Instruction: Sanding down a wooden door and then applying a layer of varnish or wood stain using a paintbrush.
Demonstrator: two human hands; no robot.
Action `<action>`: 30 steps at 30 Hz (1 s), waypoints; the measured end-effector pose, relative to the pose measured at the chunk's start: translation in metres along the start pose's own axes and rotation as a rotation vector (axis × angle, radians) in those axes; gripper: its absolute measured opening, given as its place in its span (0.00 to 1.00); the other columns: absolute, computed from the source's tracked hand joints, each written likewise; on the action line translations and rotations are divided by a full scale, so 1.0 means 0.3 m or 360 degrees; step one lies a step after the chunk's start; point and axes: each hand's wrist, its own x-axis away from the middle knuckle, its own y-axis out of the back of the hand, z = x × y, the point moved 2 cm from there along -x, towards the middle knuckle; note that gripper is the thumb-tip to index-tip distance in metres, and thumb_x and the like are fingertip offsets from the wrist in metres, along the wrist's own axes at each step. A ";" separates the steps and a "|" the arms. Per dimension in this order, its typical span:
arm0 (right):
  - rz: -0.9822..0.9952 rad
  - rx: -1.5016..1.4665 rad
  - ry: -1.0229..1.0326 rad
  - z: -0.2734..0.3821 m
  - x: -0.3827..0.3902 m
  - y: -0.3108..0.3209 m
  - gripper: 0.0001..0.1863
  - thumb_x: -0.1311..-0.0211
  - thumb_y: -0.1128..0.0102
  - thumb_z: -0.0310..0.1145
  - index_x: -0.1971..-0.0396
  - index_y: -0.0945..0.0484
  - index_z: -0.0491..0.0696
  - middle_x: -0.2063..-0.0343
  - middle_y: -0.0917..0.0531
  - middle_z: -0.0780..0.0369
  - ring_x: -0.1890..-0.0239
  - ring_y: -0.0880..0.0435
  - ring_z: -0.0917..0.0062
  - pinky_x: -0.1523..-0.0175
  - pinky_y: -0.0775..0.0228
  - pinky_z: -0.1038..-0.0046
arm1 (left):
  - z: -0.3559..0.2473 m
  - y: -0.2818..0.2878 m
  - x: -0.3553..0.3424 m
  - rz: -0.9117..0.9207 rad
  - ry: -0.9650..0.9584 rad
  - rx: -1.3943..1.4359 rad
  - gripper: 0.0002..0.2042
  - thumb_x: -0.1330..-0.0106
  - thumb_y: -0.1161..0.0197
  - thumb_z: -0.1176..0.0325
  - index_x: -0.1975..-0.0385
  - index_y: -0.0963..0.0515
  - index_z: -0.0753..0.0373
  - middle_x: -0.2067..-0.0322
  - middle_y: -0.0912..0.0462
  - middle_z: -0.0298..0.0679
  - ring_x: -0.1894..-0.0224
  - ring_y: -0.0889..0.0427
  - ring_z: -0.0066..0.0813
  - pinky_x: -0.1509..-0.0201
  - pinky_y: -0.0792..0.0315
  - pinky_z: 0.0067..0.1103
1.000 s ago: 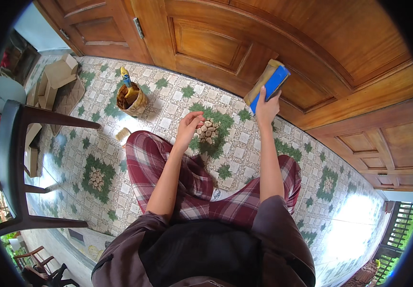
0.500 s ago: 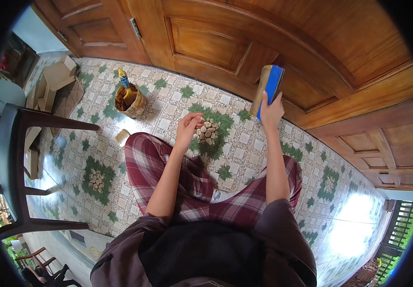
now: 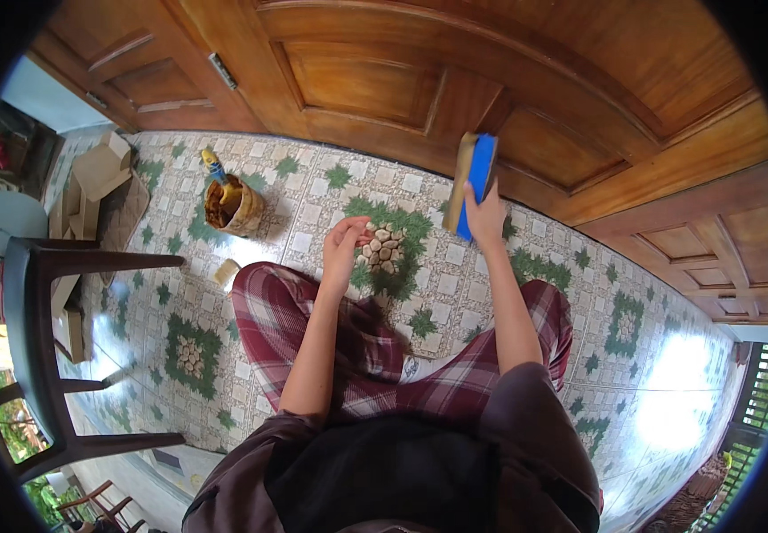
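I'm pivoting this flat blue-and-tan block (image 3: 480, 178) toward twelve o'clock, uncovering brown panelled wooden door (image 3: 357, 82); right hand (image 3: 488, 216) gripping, left hand (image 3: 340, 252) loosely curling, empty.

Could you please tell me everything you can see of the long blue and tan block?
The long blue and tan block is narrow and straight-sided, bright blue along one side and tan-brown along its left. Its material is unclear. It slants slightly in the picture, its far end toward the wooden door; contact with the door cannot be told. The right hand grips its nearer part, partly covering it.
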 end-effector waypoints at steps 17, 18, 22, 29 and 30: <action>0.0343 0.0039 -0.0357 0.037 0.054 0.057 0.28 0.40 0.45 0.50 0.50 0.31 0.42 0.63 0.18 0.42 0.58 0.19 0.47 0.50 0.29 0.53 | -0.040 0.022 -0.002 -0.0175 -0.0040 0.0262 0.15 0.31 0.49 0.64 0.55 0.23 0.68 0.72 0.23 0.33 0.65 0.20 0.24 0.55 0.28 0.20; 0.0348 0.0039 -0.0372 0.051 0.071 0.085 0.28 0.40 0.45 0.50 0.50 0.31 0.42 0.63 0.18 0.42 0.58 0.19 0.47 0.50 0.29 0.53 | -0.037 0.040 0.006 -0.0208 -0.0030 0.0311 0.15 0.31 0.49 0.63 0.55 0.24 0.68 0.72 0.23 0.33 0.65 0.20 0.26 0.54 0.28 0.21; 0.0074 0.0060 -0.0572 0.083 0.100 0.228 0.25 0.40 0.46 0.48 0.49 0.32 0.46 0.67 0.18 0.43 0.61 0.19 0.46 0.54 0.29 0.52 | -0.039 0.071 0.006 -0.0179 -0.0051 0.0415 0.17 0.29 0.53 0.61 0.53 0.26 0.69 0.70 0.26 0.34 0.63 0.22 0.29 0.51 0.29 0.25; -0.0517 0.0243 -0.0622 -0.119 0.065 0.222 0.25 0.38 0.46 0.44 0.46 0.38 0.49 0.70 0.19 0.44 0.68 0.18 0.48 0.61 0.27 0.52 | -0.025 0.048 0.013 -0.0168 0.0008 0.0461 0.17 0.29 0.54 0.62 0.51 0.28 0.69 0.70 0.27 0.33 0.62 0.24 0.29 0.48 0.30 0.26; -0.0398 0.0279 -0.0613 -0.103 0.066 0.176 0.25 0.39 0.46 0.45 0.45 0.38 0.50 0.70 0.20 0.44 0.69 0.18 0.48 0.63 0.26 0.52 | -0.021 0.052 0.007 -0.0165 0.0012 0.0442 0.17 0.29 0.54 0.62 0.51 0.28 0.69 0.70 0.28 0.33 0.61 0.24 0.29 0.48 0.30 0.26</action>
